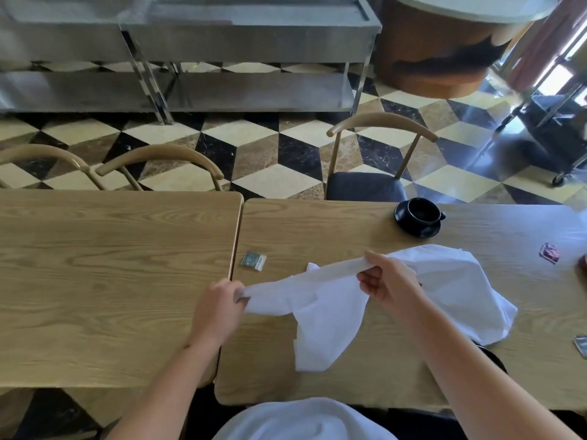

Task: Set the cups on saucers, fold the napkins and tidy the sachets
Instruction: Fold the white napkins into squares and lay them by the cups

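Observation:
A white cloth napkin (330, 315) hangs rumpled above the right wooden table (317, 223). My left hand (219, 308) pinches its left corner and my right hand (389, 285) grips its upper edge, pulling that edge taut between them. A black cup (422, 211) stands on a black saucer (419, 230) at the far side of the table. A silver sachet (253, 260) lies near the table's left edge. A red sachet (549, 253) and a grey sachet (582, 344) lie at the right. A dark round object (490, 355) peeks out under my right forearm.
A second wooden table (111, 281) butts against the left side. Wooden chairs (378, 160) stand along the far edge. Steel shelving (222, 58) and a trolley (559, 128) stand beyond on the chequered floor.

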`<act>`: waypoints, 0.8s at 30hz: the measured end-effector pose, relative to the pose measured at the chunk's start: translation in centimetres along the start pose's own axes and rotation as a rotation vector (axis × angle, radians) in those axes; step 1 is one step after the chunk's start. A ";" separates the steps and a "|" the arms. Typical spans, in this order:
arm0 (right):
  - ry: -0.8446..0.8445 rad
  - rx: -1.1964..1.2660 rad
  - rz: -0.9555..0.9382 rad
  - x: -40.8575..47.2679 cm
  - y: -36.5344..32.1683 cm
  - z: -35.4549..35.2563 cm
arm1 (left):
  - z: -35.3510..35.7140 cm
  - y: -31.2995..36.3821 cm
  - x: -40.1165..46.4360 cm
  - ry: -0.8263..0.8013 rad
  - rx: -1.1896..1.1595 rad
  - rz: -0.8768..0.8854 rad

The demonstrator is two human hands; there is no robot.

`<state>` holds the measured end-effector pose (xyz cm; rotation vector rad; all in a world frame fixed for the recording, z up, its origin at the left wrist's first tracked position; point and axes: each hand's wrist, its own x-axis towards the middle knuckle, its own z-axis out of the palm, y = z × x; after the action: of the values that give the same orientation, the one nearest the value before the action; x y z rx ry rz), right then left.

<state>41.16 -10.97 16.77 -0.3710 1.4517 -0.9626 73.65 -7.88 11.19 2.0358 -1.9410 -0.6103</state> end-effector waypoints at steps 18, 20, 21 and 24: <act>-0.058 0.178 -0.548 -2.7 -24.8 6.6 | -24.7 16.5 17.2 0.576 -0.130 0.335; -0.071 0.127 -0.546 -2.9 -23.0 5.8 | -24.5 16.1 16.1 0.618 -0.140 0.378; -0.071 0.102 -0.540 -2.9 -21.6 5.3 | -23.9 15.5 15.5 0.621 -0.133 0.386; -0.051 0.034 -0.465 -1.7 -15.5 3.3 | -19.8 12.4 13.3 0.547 -0.092 0.354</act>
<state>39.49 -19.98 29.78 -0.7234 1.3250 -1.3346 72.26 -23.90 32.76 1.5327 -1.8188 -0.0464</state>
